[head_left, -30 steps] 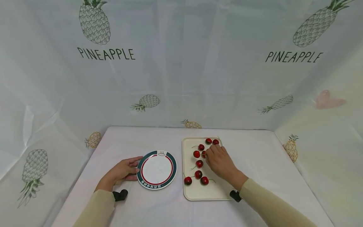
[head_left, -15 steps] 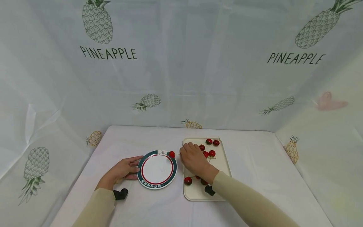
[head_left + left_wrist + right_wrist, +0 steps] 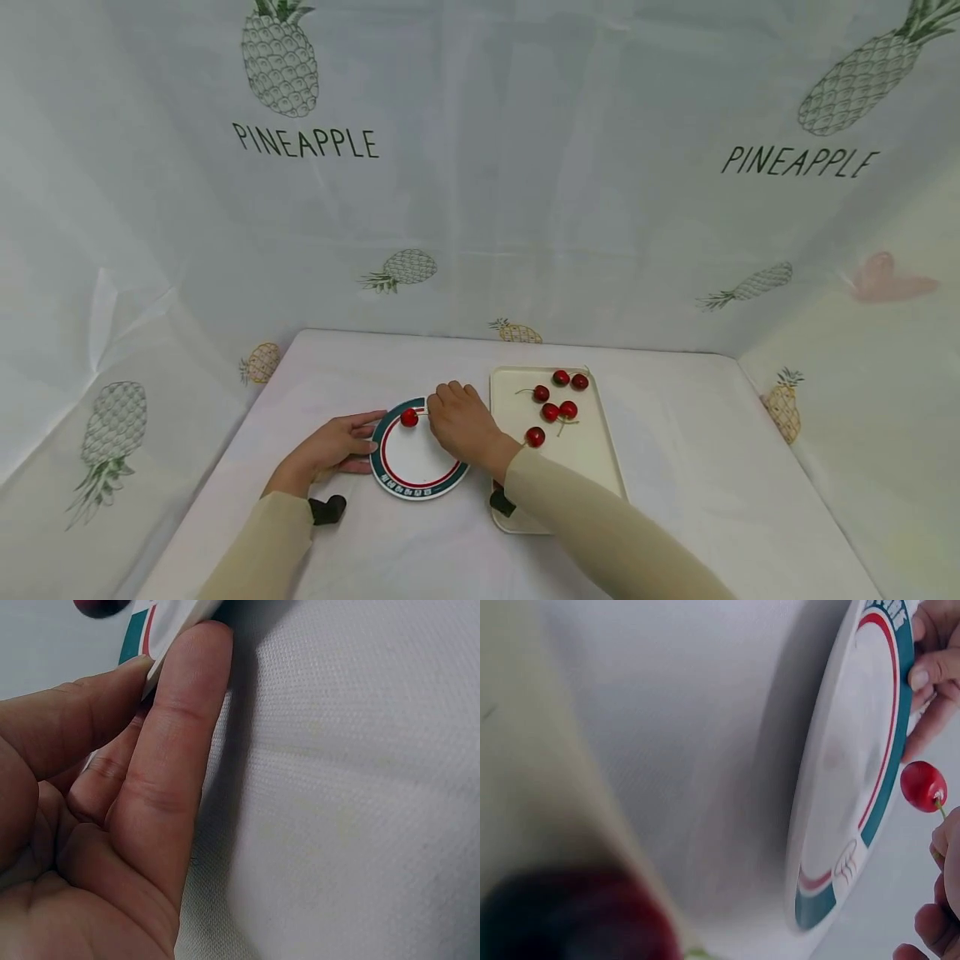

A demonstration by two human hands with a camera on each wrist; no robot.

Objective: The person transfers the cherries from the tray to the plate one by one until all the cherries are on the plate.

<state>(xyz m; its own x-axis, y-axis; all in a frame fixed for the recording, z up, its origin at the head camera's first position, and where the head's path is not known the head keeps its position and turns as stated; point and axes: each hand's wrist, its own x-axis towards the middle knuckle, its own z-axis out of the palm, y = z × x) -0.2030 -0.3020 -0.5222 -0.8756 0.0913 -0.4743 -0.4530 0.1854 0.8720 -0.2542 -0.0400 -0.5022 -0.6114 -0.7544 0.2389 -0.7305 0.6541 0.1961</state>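
A white plate [image 3: 412,454] with a teal and red rim sits left of centre in the head view. My left hand [image 3: 330,448] holds its left edge; in the left wrist view, the thumb [image 3: 82,705] lies on the rim and a finger [image 3: 176,742] runs beneath it. Over the plate, my right hand [image 3: 462,421] pinches a red cherry [image 3: 408,417] by its stem. The right wrist view has this cherry [image 3: 922,785] hanging from the fingertips near the rim. Right of the plate, a cream tray [image 3: 588,450] bears several dark red cherries.
A white cloth [image 3: 675,433] covers the table, and a pineapple-print sheet [image 3: 570,208] hangs behind it. My right sleeve [image 3: 592,517] crosses the tray's near part, hiding some of it. A blurred cherry [image 3: 577,919] is close to the right wrist camera.
My right hand has moved left from the tray to over the plate, bringing a cherry by its stem. My left hand keeps its hold on the plate. The head view has shifted slightly.
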